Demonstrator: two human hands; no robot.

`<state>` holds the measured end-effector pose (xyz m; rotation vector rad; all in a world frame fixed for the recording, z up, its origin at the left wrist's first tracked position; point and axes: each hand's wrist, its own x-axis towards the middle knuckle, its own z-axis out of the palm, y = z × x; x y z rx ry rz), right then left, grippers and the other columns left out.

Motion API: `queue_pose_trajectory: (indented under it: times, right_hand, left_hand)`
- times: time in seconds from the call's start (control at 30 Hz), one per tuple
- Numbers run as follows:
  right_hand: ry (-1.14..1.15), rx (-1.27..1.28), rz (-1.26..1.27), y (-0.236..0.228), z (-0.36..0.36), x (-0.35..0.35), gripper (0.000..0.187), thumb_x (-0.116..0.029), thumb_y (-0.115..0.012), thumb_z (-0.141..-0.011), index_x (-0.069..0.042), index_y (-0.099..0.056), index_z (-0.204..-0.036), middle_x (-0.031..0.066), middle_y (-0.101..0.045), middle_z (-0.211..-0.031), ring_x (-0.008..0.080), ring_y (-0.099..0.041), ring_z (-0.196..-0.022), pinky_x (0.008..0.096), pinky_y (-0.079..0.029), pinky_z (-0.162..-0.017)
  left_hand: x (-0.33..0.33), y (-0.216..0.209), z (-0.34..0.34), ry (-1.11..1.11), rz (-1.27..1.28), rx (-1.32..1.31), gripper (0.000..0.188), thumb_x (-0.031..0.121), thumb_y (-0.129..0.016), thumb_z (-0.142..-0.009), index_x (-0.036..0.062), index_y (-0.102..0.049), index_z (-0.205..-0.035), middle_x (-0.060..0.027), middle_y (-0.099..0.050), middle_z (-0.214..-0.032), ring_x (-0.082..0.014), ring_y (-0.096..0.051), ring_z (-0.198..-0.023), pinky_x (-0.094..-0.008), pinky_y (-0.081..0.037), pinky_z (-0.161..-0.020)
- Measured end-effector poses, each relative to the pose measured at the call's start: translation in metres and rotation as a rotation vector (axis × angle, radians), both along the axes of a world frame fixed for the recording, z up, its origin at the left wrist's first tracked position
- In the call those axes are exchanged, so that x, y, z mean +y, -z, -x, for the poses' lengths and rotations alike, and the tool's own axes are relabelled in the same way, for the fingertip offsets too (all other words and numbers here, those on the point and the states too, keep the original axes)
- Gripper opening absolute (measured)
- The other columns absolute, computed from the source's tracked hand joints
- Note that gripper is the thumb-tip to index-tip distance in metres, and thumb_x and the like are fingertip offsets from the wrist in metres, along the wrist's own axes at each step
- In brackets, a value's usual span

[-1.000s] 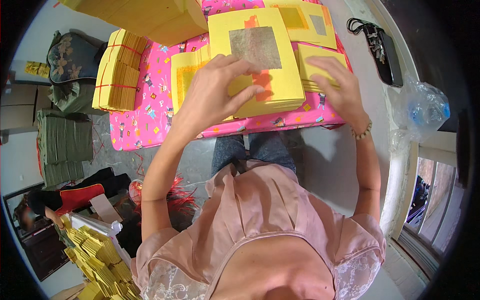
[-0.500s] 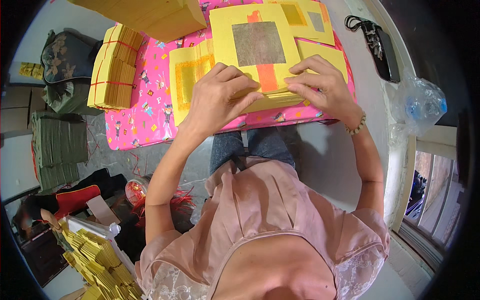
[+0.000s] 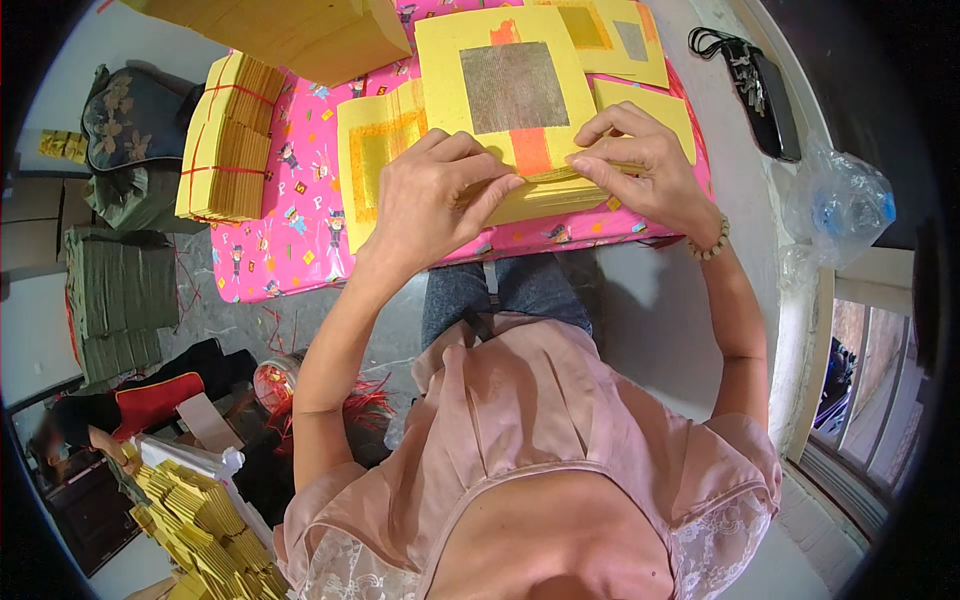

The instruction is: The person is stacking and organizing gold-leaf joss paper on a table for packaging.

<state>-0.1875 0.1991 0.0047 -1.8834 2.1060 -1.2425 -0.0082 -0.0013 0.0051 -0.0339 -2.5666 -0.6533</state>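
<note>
A yellow paper sheet point(image 3: 450, 95) with a silver-grey square and an orange stripe lies on top of a thick stack of yellow paper point(image 3: 565, 200). My left hand point(image 3: 435, 190) is closed at the stack's near left corner, thumb and fingertips pinched on the paper edge. At the near right, my right hand point(image 3: 645, 165) pinches the same front edge between thumb and curled fingers; a beaded bracelet is on that wrist. Left of the stack, partly under my left hand, is a yellow sheet with a gold square point(image 3: 385, 150). More yellow sheets point(image 3: 625, 50) lie behind on the right.
The pink patterned tablecloth point(image 3: 285, 235) carries red-tied yellow bundles point(image 3: 225, 150) at left and a large yellow block point(image 3: 340, 50) behind. A black pouch with keys point(image 3: 765, 100) and a clear plastic bag point(image 3: 845, 205) are at right. A co-worker's arm point(image 3: 105, 440) reaches toward yellow paper bundles point(image 3: 200, 520) lower left.
The top sheet has shifted very slightly left, and my right hand's fingers have moved a little up along the edge. Both hands keep their pinch.
</note>
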Motion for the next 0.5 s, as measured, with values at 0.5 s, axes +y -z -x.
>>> queue_pose_trajectory:
  times: [0.5]
  right_hand:
    - [-0.004, 0.036, -0.038, -0.0008, 0.0042, 0.0016, 0.016, -0.019, -0.076, -0.084, -0.004, -0.075, -0.088, 0.0075, -0.067, -0.092, 0.023, -0.064, -0.086, 0.0343, -0.05, -0.074]
  left_hand:
    - [-0.0033, 0.0011, 0.0065, 0.005, 0.076, 0.074, 0.014, 0.024, -0.075, -0.085, 0.0102, -0.074, -0.083, -0.0049, -0.065, -0.074, -0.024, -0.061, -0.065, -0.036, -0.049, -0.057]
